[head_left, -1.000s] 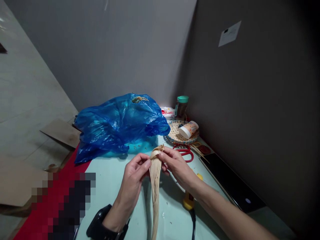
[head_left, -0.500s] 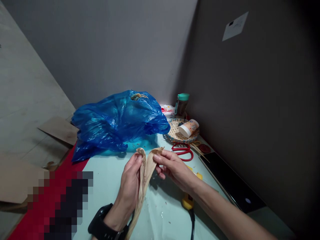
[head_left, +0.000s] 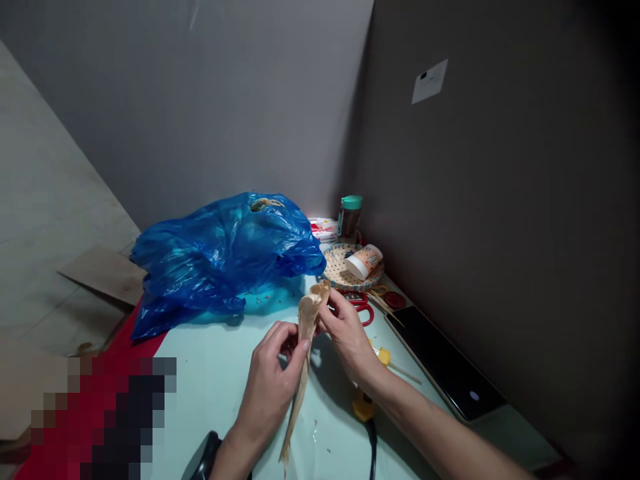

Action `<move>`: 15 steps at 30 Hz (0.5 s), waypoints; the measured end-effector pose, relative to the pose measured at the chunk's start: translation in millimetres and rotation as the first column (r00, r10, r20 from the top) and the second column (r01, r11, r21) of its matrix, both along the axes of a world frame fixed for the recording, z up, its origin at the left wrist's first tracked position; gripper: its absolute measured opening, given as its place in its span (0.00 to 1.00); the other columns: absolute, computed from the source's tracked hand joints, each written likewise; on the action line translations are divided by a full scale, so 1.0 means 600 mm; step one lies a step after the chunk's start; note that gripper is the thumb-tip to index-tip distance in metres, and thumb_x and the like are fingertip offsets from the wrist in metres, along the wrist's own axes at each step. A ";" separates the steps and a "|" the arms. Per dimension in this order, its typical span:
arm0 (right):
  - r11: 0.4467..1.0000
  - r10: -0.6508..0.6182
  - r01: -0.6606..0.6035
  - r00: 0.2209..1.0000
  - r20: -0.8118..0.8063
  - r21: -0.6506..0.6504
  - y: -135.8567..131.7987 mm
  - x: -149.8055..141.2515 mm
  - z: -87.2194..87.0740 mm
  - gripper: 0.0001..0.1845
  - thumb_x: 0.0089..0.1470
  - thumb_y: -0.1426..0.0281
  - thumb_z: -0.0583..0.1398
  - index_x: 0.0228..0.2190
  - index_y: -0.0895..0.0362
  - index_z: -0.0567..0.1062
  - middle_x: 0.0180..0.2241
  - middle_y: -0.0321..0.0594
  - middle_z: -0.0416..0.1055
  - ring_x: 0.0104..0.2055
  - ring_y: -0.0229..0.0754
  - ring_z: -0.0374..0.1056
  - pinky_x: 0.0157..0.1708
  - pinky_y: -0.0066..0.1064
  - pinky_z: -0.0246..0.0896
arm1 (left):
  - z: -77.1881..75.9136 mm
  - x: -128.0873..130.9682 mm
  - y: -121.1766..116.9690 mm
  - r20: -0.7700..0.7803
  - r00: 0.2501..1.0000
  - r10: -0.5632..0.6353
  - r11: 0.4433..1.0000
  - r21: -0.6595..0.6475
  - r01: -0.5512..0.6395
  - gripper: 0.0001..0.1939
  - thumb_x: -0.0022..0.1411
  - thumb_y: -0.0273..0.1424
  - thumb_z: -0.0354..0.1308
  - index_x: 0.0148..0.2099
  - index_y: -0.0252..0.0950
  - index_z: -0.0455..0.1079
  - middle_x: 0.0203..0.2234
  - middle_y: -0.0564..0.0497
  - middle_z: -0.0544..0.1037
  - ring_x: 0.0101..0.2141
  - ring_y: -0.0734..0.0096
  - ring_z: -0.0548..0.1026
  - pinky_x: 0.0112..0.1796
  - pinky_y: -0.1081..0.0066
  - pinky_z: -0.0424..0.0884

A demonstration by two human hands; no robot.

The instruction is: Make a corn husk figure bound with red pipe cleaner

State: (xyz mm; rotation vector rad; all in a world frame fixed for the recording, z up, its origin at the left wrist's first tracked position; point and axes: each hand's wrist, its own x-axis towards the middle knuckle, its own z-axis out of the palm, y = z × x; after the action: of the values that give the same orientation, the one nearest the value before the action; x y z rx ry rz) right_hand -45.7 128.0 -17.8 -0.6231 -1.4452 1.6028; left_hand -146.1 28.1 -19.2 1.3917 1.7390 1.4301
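Note:
A pale dried corn husk [head_left: 307, 320] runs upright between my hands, its curled upper end wide and its thin tail hanging down over the table. My right hand [head_left: 350, 337] pinches the upper end, fingertips partly behind it. Lower down, my left hand [head_left: 277, 367] is closed on the middle of the strip, thumb in front. Close behind my right hand lie red-handled scissors [head_left: 365, 313], partly covered by it. A yellow tool with a black cord [head_left: 363, 407] lies beneath my right forearm, which hides part of it.
A blue plastic bag [head_left: 225, 247] fills the table's back left. Behind stand a green-lidded bottle [head_left: 351, 217] and a woven basket [head_left: 333, 270] holding a tipped paper cup [head_left: 365, 261]. A black phone or tablet [head_left: 445, 363] lies along the right wall. Pale table surface [head_left: 200, 387] shows at left.
The husk's two spread folds are now brought together into one narrower strip. My left hand has moved down along it, while my right hand stays at the top. The view has shifted slightly.

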 end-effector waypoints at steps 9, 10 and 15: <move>0.938 -0.296 0.217 0.907 -0.299 -0.270 0.036 0.023 0.030 0.15 0.52 0.57 0.63 0.34 0.52 0.65 0.29 0.31 0.63 0.24 0.33 0.61 0.19 0.23 0.57 | 0.009 -0.030 0.011 0.641 0.749 0.166 0.884 0.240 -0.402 0.13 0.61 0.38 0.58 0.33 0.39 0.58 0.21 0.59 0.65 0.21 0.77 0.67 0.25 0.75 0.65; 0.935 -0.330 0.256 0.879 -0.344 -0.243 0.041 0.030 0.047 0.15 0.52 0.58 0.63 0.33 0.52 0.65 0.27 0.30 0.61 0.21 0.30 0.58 0.16 0.21 0.52 | 0.012 -0.038 0.011 0.666 0.725 0.175 0.860 0.256 -0.442 0.14 0.59 0.38 0.60 0.32 0.39 0.57 0.19 0.61 0.63 0.18 0.80 0.64 0.21 0.78 0.61; 0.878 -0.307 0.370 0.922 -0.236 0.304 0.072 0.014 0.156 0.12 0.60 0.58 0.54 0.35 0.53 0.70 0.27 0.32 0.65 0.22 0.32 0.57 0.20 0.22 0.53 | 0.014 -0.063 0.008 0.708 0.688 0.157 0.885 0.208 -0.416 0.17 0.55 0.39 0.64 0.32 0.37 0.59 0.19 0.61 0.64 0.13 0.88 0.52 0.14 0.82 0.46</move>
State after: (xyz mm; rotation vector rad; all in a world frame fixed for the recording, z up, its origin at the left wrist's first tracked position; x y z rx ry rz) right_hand -37.4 171.1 76.1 -0.4805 -1.3494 1.0690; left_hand -184.0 33.1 -10.6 0.5713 1.2697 2.1743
